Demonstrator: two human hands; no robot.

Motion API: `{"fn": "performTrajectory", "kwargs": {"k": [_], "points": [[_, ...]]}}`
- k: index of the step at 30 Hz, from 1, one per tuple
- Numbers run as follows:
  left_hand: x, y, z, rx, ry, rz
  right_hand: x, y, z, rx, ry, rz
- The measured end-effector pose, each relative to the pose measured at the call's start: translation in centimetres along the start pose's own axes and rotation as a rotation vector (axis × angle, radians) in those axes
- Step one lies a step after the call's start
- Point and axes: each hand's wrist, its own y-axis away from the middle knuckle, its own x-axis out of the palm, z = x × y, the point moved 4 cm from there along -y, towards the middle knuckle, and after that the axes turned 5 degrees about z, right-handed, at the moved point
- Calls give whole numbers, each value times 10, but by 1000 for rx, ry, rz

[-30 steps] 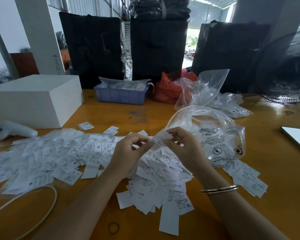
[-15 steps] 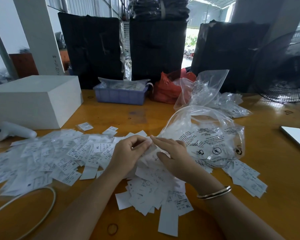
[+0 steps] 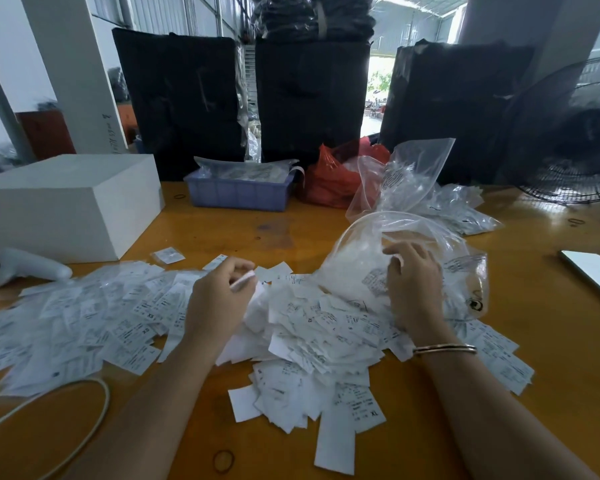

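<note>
since hands parted, l hand [image 3: 219, 299] pinches label [image 3: 242, 280], r hand [image 3: 413, 282] loose on clear bag [image 3: 357, 258]

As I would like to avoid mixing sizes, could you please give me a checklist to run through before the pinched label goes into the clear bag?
1. Label in hand: ok; the left hand pinches a white label.
2. Label's size readable: cannot tell; it is blurred.
3. Bag within reach: ok; the right hand lies with fingers spread on the clear bag.
4. Bag mouth open: cannot tell; the film is crumpled.
5. Way between the hands: ok; only the label pile lies below.
6. Phone out of the way: ok; it lies apart, far right on the table.
</note>
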Motion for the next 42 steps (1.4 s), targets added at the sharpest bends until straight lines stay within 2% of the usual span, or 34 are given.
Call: {"fn": "performTrajectory", "kwargs": {"k": [2, 4, 6, 8, 12, 17, 21, 27, 31, 33, 38, 42], "points": [[-2, -3, 8, -13, -233, -4, 14, 2, -18, 148, 200, 206], [-1, -4, 14, -41, -438, 19, 22, 3, -23, 206, 339, 319], [1, -4, 18, -60, -563, 39, 23, 2, -19, 182, 404, 310], [2, -4, 17, -48, -577, 19, 22, 2, -17, 139, 401, 253], [9, -1, 6, 13, -472, 22, 19, 2, -20, 101, 243, 172], [16, 5, -5, 92, -315, 68, 9, 4, -17, 84, 70, -5], [18, 7, -12, 145, -180, 81, -4, 7, -4, -37, -48, -141], [22, 11, -18, 184, -108, 163, -5, 13, 8, -70, -219, -81], [20, 12, -22, 197, -56, 191, -16, 17, 24, -174, -404, -143], [21, 12, -23, 196, -12, 214, -18, 18, 31, -147, -530, -102], [21, 13, -25, 110, 254, 274, -4, 24, 41, 94, -1103, 185], [22, 13, -29, 21, 505, 396, 12, 32, 50, 100, -1164, 332]]}}
